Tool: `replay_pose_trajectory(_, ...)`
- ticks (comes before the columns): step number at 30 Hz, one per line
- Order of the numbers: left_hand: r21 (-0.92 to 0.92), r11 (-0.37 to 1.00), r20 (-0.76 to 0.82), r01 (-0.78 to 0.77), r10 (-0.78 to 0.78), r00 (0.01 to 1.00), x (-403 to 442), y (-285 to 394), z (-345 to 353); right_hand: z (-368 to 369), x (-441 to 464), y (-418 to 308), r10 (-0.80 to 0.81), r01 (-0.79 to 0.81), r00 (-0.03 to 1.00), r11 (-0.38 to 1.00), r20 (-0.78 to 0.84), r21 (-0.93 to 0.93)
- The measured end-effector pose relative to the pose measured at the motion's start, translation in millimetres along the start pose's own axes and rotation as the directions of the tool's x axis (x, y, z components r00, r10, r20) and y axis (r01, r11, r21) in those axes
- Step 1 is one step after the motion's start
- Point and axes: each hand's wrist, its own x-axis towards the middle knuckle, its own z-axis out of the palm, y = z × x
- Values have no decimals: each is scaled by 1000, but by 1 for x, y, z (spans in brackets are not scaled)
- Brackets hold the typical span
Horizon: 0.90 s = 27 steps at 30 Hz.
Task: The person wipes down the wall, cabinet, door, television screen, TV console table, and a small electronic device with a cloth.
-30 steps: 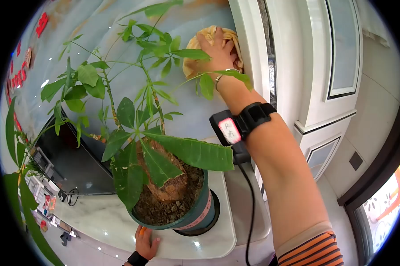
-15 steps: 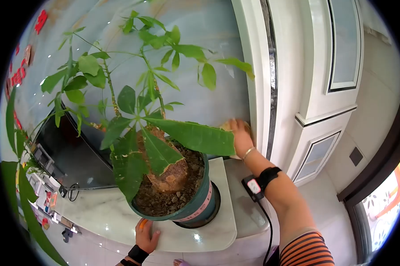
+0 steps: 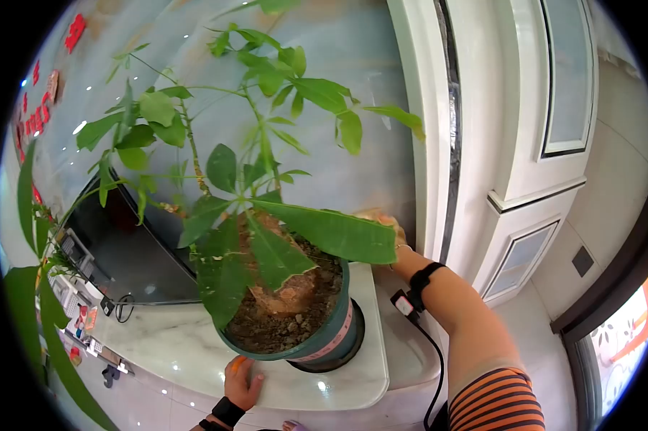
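Observation:
My right hand (image 3: 397, 231) reaches behind the potted plant to the foot of the grey marble wall (image 3: 374, 172). It presses a tan cloth (image 3: 370, 213) there; a large leaf (image 3: 331, 228) covers part of the hand and cloth. My left hand (image 3: 242, 384) rests on the front edge of the pale marble counter (image 3: 173, 359), its thumb apart and no object in it. Just above it stands the green pot (image 3: 322, 343), filled with soil (image 3: 255, 330) around a thick brown trunk. The pot sits in a dark saucer (image 3: 338, 360).
A black television screen (image 3: 133, 244) stands left of the plant. White panelled woodwork (image 3: 511, 144) rises at the right. From a device on my right wrist, a black cable (image 3: 441, 359) hangs down. Long leaves (image 3: 58, 323) cross the left side, near small items on the counter.
My right hand and the cloth have moved slightly left along the wall, now more hidden by the leaf. My left hand stays at the counter edge. The whole view has shifted a little.

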Motion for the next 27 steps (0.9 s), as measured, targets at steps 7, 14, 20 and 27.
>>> replay_pose_trajectory(7,3,1000,23,12,-12,1000,0,-3,1,118,152,-60,-447,-414,766,-893,462,-178)
replay_pose_trajectory(14,23,1000,28,18,-19,999,-1,-10,5,122,162,0,-376,-363,927,-903,13,-228)
replay_pose_trajectory(20,-67,997,12,40,-39,999,2,-3,-1,34,102,-15,142,95,982,-944,-128,-317)
replay_pose_trajectory(27,-46,998,44,45,-43,998,3,0,-6,140,182,-124,-197,-171,903,-980,381,-101)
